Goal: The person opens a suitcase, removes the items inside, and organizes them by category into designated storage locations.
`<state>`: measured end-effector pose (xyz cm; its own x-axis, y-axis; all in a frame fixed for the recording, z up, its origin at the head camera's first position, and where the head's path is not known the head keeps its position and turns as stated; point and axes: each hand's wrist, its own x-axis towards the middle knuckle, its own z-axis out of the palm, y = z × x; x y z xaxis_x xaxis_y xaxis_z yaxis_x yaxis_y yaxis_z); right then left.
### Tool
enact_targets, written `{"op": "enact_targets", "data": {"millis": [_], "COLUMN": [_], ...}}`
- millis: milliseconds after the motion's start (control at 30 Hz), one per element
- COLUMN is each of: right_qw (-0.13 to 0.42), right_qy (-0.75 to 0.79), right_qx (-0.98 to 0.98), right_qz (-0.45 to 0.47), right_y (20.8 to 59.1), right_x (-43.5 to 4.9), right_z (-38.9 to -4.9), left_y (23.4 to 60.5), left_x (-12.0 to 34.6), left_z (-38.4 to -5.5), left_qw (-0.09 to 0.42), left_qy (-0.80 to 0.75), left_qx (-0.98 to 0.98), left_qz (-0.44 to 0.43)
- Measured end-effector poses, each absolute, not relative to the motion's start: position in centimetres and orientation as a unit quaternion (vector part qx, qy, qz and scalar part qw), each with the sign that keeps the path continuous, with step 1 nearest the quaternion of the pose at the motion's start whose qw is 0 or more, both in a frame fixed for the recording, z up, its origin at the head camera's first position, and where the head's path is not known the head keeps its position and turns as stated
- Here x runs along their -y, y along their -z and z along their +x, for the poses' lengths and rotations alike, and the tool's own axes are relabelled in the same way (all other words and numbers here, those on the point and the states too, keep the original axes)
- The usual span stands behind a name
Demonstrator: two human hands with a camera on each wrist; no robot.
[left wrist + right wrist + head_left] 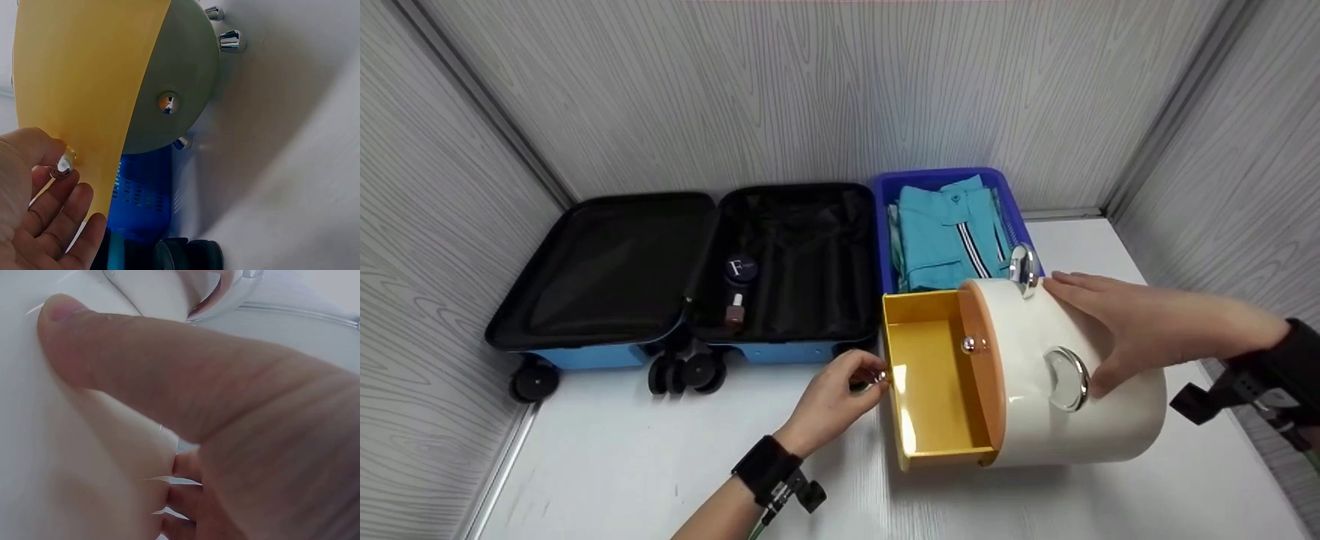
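Observation:
At the front of a pulled-out yellow drawer (934, 382), my left hand (832, 401) pinches a small silver knob (64, 162) between thumb and forefinger. The drawer juts from a white rounded storage box (1035, 427) with an orange front in the head view, and its inside shows nothing lying in it. On the box's curved top my right hand (1140, 326) rests with fingers spread, the thumb beside a chrome handle (1069, 379). A second silver knob (968, 344) sits on the orange front.
An open blue suitcase (780, 351) with black lining lies to the left; its right half holds a round dark container (741, 268) and a nail polish bottle (734, 311). Behind the drawer, a blue basket (885, 225) holds folded turquoise clothes (934, 236).

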<state>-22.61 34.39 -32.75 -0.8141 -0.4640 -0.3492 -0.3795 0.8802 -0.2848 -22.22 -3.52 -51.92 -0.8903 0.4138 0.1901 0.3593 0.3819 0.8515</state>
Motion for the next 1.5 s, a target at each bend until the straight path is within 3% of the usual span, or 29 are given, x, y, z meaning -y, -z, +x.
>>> {"op": "enact_targets", "data": {"millis": [300,600,767,1067,1500], "right_qw": [0.206,0.209,0.209,0.202,0.207], "right_qy": [0.114,0.115,0.117,0.117,0.111], "right_qx": [-0.946,-0.946,-0.946,-0.948,-0.948], "right_qz": [-0.223,-0.220,-0.217,-0.217,-0.217], "right_y": [32.7,32.8,32.7,32.9,32.7], "right_x": [-34.8,-34.8,-34.8,-34.7,-34.5], "right_z": [-22.2,-22.1,-22.0,-21.9,-21.4], "left_y": [51.4,50.4,50.0,49.4,49.9], "left_x": [5.0,10.0,12.9,16.3,18.8], "left_z": [-23.0,-27.3,-29.7,-33.1,-36.4], "left_qw": [0.040,-0.065,-0.070,-0.007,0.180], "left_qy": [-0.479,-0.392,-0.354,-0.318,-0.191], "left_qx": [-0.846,-0.901,-0.924,-0.945,-0.962], "left_qz": [0.233,0.172,0.123,0.072,0.073]}}
